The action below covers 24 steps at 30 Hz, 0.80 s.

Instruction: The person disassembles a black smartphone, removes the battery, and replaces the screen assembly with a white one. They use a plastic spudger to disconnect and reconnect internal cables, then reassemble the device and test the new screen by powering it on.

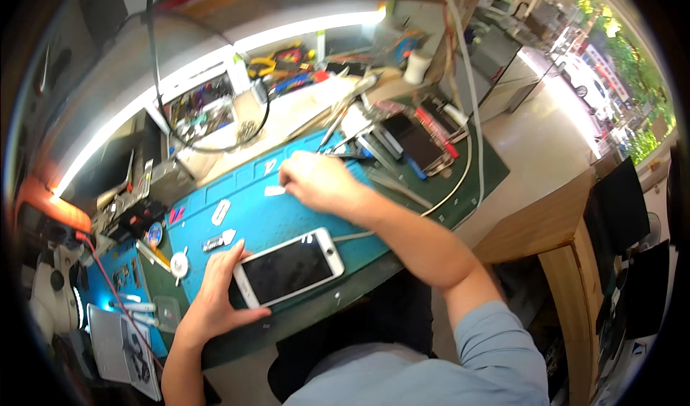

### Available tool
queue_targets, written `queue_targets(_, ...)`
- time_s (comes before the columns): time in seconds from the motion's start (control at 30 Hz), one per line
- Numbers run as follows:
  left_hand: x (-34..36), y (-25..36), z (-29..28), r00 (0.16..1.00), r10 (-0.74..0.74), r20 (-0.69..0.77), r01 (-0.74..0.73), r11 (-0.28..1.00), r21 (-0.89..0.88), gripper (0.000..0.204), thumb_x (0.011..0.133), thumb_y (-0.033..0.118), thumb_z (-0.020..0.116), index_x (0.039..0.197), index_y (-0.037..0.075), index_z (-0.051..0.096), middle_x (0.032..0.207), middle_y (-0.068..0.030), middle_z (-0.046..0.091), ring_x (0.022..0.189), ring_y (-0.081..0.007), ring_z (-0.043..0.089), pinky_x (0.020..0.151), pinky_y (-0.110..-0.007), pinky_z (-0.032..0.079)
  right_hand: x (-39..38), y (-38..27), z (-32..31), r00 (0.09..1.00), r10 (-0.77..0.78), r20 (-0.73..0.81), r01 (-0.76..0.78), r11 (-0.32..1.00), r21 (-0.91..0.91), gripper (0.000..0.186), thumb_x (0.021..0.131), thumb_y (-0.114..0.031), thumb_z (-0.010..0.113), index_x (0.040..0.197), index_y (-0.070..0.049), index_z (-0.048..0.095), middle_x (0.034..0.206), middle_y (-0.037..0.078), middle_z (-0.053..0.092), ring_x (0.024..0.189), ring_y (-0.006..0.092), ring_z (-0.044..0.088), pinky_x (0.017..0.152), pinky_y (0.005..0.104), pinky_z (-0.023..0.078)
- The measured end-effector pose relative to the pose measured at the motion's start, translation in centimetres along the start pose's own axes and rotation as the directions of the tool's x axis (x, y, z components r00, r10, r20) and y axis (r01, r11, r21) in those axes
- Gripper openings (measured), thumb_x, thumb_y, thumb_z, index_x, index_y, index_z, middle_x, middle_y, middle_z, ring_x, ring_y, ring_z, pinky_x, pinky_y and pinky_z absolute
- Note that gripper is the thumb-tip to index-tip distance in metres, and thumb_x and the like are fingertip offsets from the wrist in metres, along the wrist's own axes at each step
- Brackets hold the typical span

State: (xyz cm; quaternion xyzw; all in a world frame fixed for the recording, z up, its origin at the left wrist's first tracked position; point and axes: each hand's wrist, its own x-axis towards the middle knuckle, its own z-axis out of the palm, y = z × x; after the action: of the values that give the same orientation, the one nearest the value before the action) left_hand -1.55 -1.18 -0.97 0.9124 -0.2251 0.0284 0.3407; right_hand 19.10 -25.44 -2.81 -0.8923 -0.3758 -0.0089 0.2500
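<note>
A white-framed smartphone [287,267] with a dark screen lies near the front edge of the blue work mat [248,222]. My left hand [215,294] grips its left end, thumb along the near edge and fingers at the far corner. Farther off, my right hand [316,179] is over the mat with its fingers curled down. A small white piece [274,190] lies right beside those fingertips; whatever they pinch, if anything, is hidden. Other small parts rest on the mat, among them a white oblong piece [221,212] and a black-and-white strip [214,243].
To the right of the mat are tweezers and hand tools [377,151], dark phone screens [413,141] and a red pen-like tool [436,133]. A pale cable [431,208] crosses the bench. At left stand a white round dish [179,264] and a clear box [167,312].
</note>
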Motion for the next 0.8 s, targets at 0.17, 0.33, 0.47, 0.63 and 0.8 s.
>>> queue_targets(0.17,0.3,0.0,-0.2,1.000,0.000,0.012,0.000,1.000,-0.021,0.124,0.062,0.018,0.101,0.163,0.001,0.031,0.140,-0.0185,0.058,0.132,-0.0355,0.054,0.115,-0.045,0.041,0.0,-0.1,-0.6,1.000,-0.016,0.017,0.016,1.000,-0.015,0.012,0.092,-0.019,0.071,0.100,-0.010,0.071,0.100,0.009,0.069,0.102,0.0299,0.068,0.089,0.0428,0.055)
queue_targets(0.33,0.4,0.4,-0.2,1.000,0.010,-0.015,-0.011,0.999,-0.044,0.117,0.064,0.016,0.099,0.161,0.001,0.035,0.137,-0.0163,0.059,0.126,-0.0353,0.054,0.111,-0.044,0.043,0.0,-0.8,-1.3,0.999,0.001,0.044,-0.001,1.000,0.016,0.011,0.093,-0.018,0.071,0.101,-0.010,0.073,0.105,0.011,0.070,0.104,0.0324,0.069,0.090,0.0438,0.056)
queue_targets(0.47,0.5,0.3,0.1,1.000,0.005,-0.009,-0.005,0.999,-0.051,0.117,0.063,0.014,0.099,0.161,0.001,0.035,0.138,-0.0161,0.059,0.127,-0.0351,0.054,0.112,-0.044,0.043,0.0,-0.5,-1.2,0.999,0.012,0.048,-0.012,1.000,0.008,0.011,0.093,-0.017,0.071,0.100,-0.010,0.073,0.105,0.012,0.070,0.103,0.0327,0.070,0.089,0.0442,0.056)
queue_targets(0.63,0.5,0.4,0.1,1.000,-0.005,-0.005,0.005,0.999,-0.043,0.117,0.063,0.014,0.099,0.161,0.000,0.035,0.140,-0.0166,0.059,0.129,-0.0350,0.054,0.112,-0.044,0.043,-0.1,-0.5,-1.2,0.999,-0.014,0.031,0.014,1.000,-0.013,0.012,0.094,-0.018,0.071,0.101,-0.009,0.071,0.099,0.008,0.069,0.098,0.0278,0.068,0.087,0.0416,0.054)
queue_targets(0.8,0.5,0.3,0.0,1.000,-0.023,0.005,0.024,0.999,-0.030,0.117,0.063,0.015,0.099,0.160,0.000,0.036,0.140,-0.0169,0.059,0.130,-0.0356,0.053,0.114,-0.045,0.042,-0.1,-0.1,-0.9,1.000,-0.022,0.017,0.022,1.000,-0.014,0.012,0.094,-0.018,0.071,0.101,-0.009,0.071,0.099,0.009,0.069,0.098,0.0289,0.068,0.087,0.0423,0.054)
